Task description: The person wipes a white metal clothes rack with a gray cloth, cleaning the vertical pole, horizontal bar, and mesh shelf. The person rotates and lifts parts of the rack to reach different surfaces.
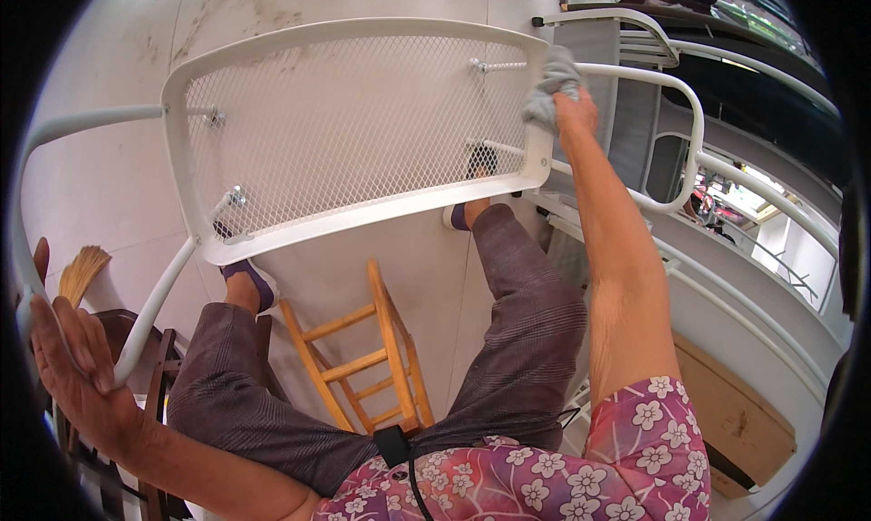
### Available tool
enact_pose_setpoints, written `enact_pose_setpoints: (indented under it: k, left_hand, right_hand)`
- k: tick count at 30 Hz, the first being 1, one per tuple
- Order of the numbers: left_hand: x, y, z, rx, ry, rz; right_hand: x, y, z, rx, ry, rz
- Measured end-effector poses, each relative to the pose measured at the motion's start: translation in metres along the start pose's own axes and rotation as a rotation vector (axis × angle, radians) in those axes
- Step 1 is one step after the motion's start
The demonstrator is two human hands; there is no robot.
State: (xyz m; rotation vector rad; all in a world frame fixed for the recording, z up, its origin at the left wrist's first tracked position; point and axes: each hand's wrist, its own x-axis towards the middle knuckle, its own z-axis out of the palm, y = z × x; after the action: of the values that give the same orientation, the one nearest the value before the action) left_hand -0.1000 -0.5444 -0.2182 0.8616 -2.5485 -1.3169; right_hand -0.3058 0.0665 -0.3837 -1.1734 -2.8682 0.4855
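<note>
A white metal mesh panel (354, 126) with a raised rim (381, 215) is tilted above the floor in front of me. White tubing extends from both its ends, a left tube loop (155, 315) and a right tube loop (697, 126). My left hand (88, 385) is wrapped around the bend of the left loop, at the lower left. At the panel's right end, my right hand (577, 112) holds a crumpled grey cloth (552, 89) against the rim. Threaded ends with metal fittings (235, 195) show through the mesh.
Between my legs stands a wooden stool (354, 366). A straw broom head (83, 269) and dark wooden furniture (160, 371) are at the left. White tubular frames with grey panels (585, 51) crowd the right side, above a cardboard box (728, 412). Dark smudges mark the tiled floor (231, 3).
</note>
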Motion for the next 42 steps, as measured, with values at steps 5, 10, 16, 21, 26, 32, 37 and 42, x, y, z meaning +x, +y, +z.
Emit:
enact_pose_setpoints:
  k: [5,10,16,21,26,32,37,42]
  left_hand:
    - [-0.002,-0.009,-0.010,0.292,0.007,0.131]
    - [-0.002,0.019,0.017,0.667,0.054,0.771]
    - [0.000,0.004,-0.008,0.475,-0.095,0.073]
    - [0.001,-0.017,-0.029,0.287,-0.105,-0.117]
    - [0.005,-0.013,-0.016,0.353,-0.069,-0.020]
    - [-0.005,-0.008,-0.012,0.563,0.012,0.066]
    - [-0.005,-0.008,-0.008,0.313,-0.035,0.115]
    - [-0.010,0.012,0.026,-0.172,-0.062,0.236]
  right_hand:
    - [0.007,0.029,-0.011,-0.515,-0.474,-0.022]
    - [-0.023,0.037,-0.028,-0.945,-0.552,-0.419]
    - [0.005,-0.008,-0.002,-0.516,-0.336,-0.482]
    - [0.027,-0.071,-0.005,-0.301,0.085,-0.464]
    - [0.081,-0.038,0.023,-0.509,-0.082,-0.454]
    - [0.025,-0.024,0.006,-0.723,-0.356,-0.446]
    - [-0.046,0.032,-0.024,-0.585,-0.194,-0.418]
    - [-0.079,0.092,-0.026,-0.716,-0.477,-0.303]
